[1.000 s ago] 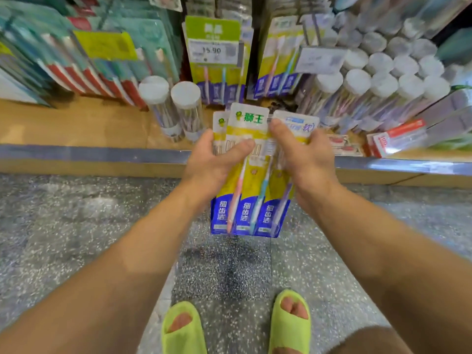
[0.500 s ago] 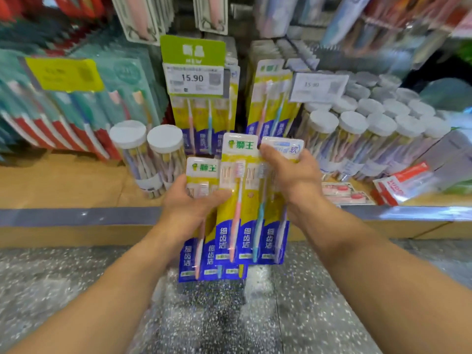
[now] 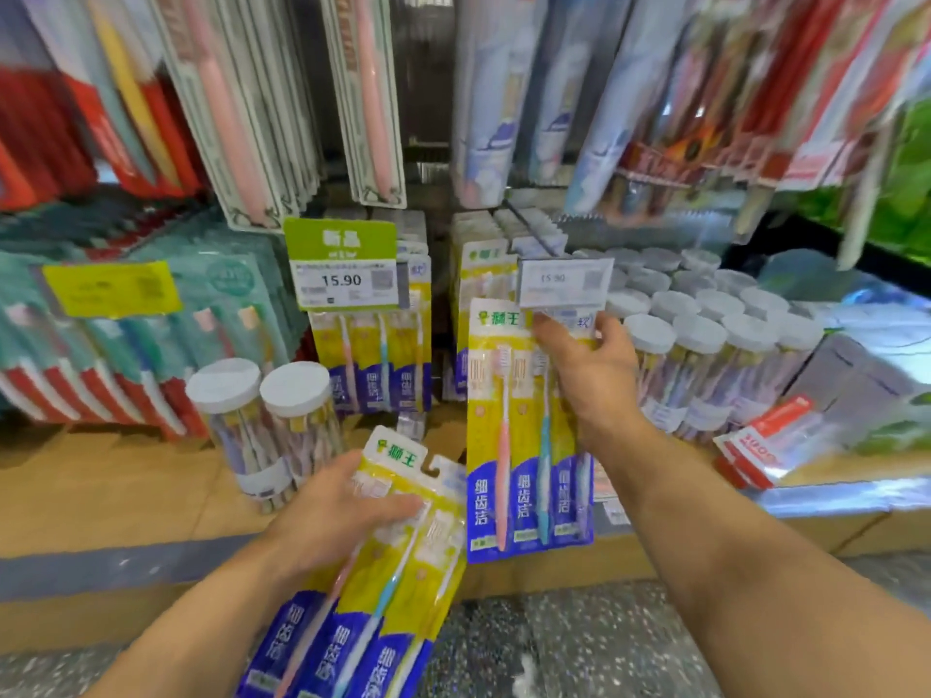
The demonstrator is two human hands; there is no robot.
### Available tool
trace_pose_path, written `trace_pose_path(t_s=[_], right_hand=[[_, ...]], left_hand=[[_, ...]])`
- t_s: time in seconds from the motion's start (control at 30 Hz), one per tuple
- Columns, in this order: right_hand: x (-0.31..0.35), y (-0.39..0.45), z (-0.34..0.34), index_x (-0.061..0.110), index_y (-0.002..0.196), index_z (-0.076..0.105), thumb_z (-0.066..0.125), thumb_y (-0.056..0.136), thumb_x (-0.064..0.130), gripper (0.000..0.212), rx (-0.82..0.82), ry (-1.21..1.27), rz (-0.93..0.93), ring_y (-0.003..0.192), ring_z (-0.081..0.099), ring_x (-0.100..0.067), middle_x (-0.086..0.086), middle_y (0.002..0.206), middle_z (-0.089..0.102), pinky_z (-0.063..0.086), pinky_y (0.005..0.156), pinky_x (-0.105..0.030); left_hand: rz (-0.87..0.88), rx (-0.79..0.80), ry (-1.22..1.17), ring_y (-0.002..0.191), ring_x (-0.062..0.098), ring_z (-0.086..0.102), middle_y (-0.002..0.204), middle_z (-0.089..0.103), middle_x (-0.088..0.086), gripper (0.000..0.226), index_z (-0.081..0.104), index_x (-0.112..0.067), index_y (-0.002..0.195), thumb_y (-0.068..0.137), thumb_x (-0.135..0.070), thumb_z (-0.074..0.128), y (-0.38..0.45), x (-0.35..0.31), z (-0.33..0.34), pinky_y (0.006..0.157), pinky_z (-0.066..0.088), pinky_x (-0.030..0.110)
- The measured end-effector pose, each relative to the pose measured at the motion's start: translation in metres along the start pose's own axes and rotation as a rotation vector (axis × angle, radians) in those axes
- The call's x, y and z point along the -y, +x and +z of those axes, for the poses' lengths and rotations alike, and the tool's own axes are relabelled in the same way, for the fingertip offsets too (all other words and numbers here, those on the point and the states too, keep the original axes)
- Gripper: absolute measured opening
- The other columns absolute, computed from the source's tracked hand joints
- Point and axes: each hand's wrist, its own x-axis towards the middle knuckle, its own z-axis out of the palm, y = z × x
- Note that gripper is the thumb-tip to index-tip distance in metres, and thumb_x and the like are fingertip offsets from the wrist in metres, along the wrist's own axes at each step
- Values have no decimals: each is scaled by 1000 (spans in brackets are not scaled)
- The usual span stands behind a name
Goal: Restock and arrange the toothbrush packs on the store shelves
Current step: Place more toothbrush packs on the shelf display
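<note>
My right hand [image 3: 592,375] grips the top of one yellow-and-blue toothbrush pack [image 3: 509,445] and holds it upright just below a white price tag [image 3: 565,282], in front of a hanging row of the same packs [image 3: 483,274]. Lower and to the left, my left hand [image 3: 342,516] clasps a tilted stack of yellow-and-blue packs [image 3: 383,607] over the shelf's front edge. A second row of matching packs [image 3: 373,360] hangs under a green 15.90 tag [image 3: 340,267].
Two white-lidded clear jars [image 3: 262,425] stand on the wooden shelf [image 3: 101,486] left of the packs; several more jars [image 3: 705,330] crowd the right. Teal-and-red packs [image 3: 126,335] lean at left. A red-and-white box [image 3: 760,445] lies at right. Longer packs hang overhead.
My hands have parted: the right lifted one pack up toward the hanging row, the left dropped lower with the remaining stack. The view tilted up to show more of the shelves.
</note>
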Motion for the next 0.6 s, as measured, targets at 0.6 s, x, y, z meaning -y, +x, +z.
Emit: trace_pose_path(t_s=[0.6], right_hand=[[11, 1, -7, 50, 98, 56, 81, 83, 43, 29, 21, -194, -225, 95, 66, 5, 25, 100, 67, 56, 85, -25]], left_hand=[[-114, 141, 163, 92, 16, 80, 100, 83, -4, 37, 72, -17, 113, 80, -18, 88, 1, -1, 3, 98, 59, 46]])
